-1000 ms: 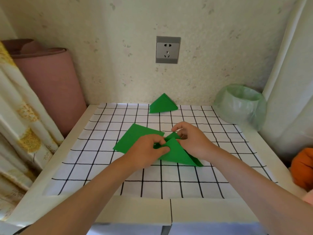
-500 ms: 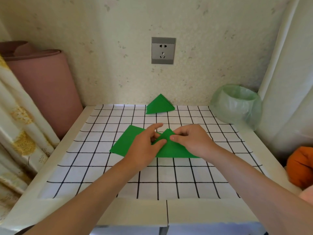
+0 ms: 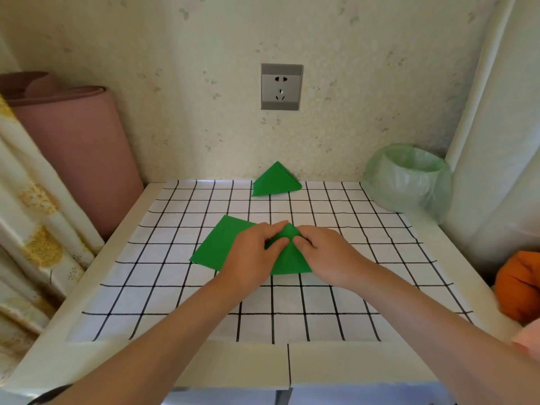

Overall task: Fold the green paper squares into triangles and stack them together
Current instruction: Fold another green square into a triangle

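We are working on a folded green paper triangle [image 3: 290, 260] that lies under both hands on the white cloth with a black grid [image 3: 292, 305]. Its point sticks out just beyond our fingertips. Our left hand [image 3: 254, 258] lies on the near-left part of it with fingers bent down onto the paper. We cannot tell whether they only press or also hook an edge. Our right hand [image 3: 327, 255] pinches the paper near the point, with the thumb on the upper face and the fingers curled over the far edge.

The flat green paper squares [image 3: 222, 244] still to be folded show from under our left hand and spread out to its left. The stack of finished green paper triangles [image 3: 276, 182] sits well beyond both hands, by the wall.

We judge that the crease is being set, and that brings a few risks:

- If the corners are not matched when we press, the fold will set crooked and the triangle will not sit flush on the stack.
- Our left palm overlaps the loose squares, so dragging that hand to sharpen the crease could pull them askew or crumple the top one.
- Pushing hard could also wrinkle the cloth.
- When we carry the triangle forward, a loose hold could let it spring open, and a careless reach could knock the stack.
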`<action>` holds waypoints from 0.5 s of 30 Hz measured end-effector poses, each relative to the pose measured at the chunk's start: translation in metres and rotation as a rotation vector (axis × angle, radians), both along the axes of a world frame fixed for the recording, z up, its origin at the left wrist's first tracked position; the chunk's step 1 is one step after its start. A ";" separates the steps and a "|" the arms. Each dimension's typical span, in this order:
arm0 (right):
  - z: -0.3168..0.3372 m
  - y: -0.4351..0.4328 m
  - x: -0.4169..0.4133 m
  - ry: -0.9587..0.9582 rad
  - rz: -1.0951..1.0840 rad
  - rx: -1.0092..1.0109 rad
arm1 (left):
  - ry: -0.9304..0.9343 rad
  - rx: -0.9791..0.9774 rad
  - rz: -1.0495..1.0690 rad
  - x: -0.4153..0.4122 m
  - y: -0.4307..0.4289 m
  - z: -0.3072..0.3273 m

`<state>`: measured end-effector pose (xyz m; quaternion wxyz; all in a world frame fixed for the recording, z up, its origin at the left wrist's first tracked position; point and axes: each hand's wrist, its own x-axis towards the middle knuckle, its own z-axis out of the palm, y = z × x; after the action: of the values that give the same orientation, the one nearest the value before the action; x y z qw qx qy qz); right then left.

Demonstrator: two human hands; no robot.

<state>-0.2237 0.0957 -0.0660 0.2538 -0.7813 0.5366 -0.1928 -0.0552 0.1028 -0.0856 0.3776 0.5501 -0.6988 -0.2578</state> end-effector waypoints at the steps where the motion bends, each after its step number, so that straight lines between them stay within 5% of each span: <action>1: 0.000 0.001 0.000 0.008 0.006 -0.009 | 0.004 0.008 0.002 0.000 0.000 0.001; 15: 0.001 0.003 0.002 0.043 0.013 0.002 | 0.023 -0.006 -0.061 -0.003 0.003 0.003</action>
<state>-0.2212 0.0987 -0.0646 0.2443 -0.7886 0.5370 -0.1735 -0.0577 0.1055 -0.0828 0.3794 0.5244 -0.7116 -0.2732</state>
